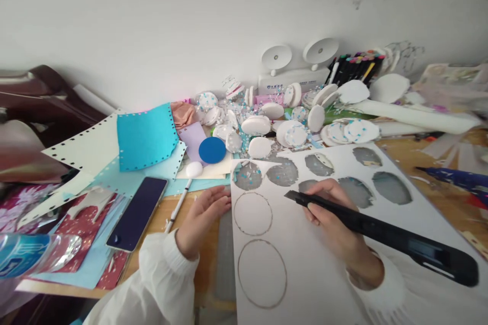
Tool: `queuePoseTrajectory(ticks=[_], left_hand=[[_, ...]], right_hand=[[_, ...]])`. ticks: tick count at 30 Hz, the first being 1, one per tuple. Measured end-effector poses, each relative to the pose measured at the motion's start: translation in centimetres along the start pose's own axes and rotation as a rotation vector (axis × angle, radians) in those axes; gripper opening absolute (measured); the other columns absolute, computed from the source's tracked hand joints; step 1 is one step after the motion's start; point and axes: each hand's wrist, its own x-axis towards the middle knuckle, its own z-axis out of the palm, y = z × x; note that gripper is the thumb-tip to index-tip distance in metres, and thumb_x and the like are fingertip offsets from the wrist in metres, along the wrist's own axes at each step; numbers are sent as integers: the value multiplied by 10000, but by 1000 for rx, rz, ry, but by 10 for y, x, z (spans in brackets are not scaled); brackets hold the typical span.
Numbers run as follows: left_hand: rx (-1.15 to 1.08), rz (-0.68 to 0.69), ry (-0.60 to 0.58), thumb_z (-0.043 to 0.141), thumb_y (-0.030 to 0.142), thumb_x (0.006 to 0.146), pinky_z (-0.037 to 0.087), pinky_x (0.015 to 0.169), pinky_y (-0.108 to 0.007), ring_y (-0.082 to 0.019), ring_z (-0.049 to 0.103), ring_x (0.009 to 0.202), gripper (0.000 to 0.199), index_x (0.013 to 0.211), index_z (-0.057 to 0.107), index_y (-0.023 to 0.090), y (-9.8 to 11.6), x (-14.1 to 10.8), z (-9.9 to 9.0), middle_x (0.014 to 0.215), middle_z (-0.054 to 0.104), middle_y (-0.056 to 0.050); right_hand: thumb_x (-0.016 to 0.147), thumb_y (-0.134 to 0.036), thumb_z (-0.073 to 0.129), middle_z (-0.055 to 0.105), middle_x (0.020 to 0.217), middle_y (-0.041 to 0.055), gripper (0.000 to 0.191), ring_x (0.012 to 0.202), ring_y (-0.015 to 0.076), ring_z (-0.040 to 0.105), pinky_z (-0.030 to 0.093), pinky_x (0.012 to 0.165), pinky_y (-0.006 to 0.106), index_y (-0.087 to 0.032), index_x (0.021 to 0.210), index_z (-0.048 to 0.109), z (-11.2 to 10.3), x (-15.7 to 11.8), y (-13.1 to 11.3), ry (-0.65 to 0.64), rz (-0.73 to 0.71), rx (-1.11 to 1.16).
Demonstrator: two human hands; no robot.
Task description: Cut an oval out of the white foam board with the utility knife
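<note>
Head view: right hand [331, 236] has its grip closed round a black cutter [375, 226], fingers and thumb near the tip end, long handle running back over the wrist to the near right; tip points left, over the white board [305, 284], just right of the farther circle outline [253, 213]; tip contact with board, can't tell; left hand [202, 218] has a loose open grip, nothing held, palm partly turned in, fingertips at the board's left edge; touching or just beside, can't tell.

Board lies flat on the tabletop [206, 269], partly over a grey mat [226, 264]; second circle outline [262, 274] nearer; ragged cut holes [355, 192] across the far part, grey showing through, one partly hidden by the right hand.

Far side: heap of white discs [256, 125], some with blue specks; blue disc [212, 150] at the heap's left; white twin-head lamp [293, 78] behind, markers [356, 68] right of it.

Left: turquoise sheet [147, 137] with dotted edges; phone [138, 214], dark screen; white stick [178, 208] between phone and left hand; bottle [34, 254] lying far left; right: blue tool [457, 177] with dark tip.
</note>
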Motion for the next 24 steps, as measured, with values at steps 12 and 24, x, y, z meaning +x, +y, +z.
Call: queuePoseTrajectory(ticks=[12,24], left_hand=[[-4,72,-258,830,289,666,536,837,-362,-240,682,976,477,1053,577,169,0,21,9,1027,725,-88],[16,183,-351,760,305,771,522,732,-278,-190,674,898,460,1112,477,180,-20,32,-4,1025,703,-89]], right_hand=[[864,-281,581,490,629,-56,114,530,118,427,333,475,239,-245,919,488,14,12,-8,21,-61,-54],[817,-211,538,544,735,-29,70,648,154,512,394,583,291,-242,846,483,78,48,-9,-91,-57,-357]])
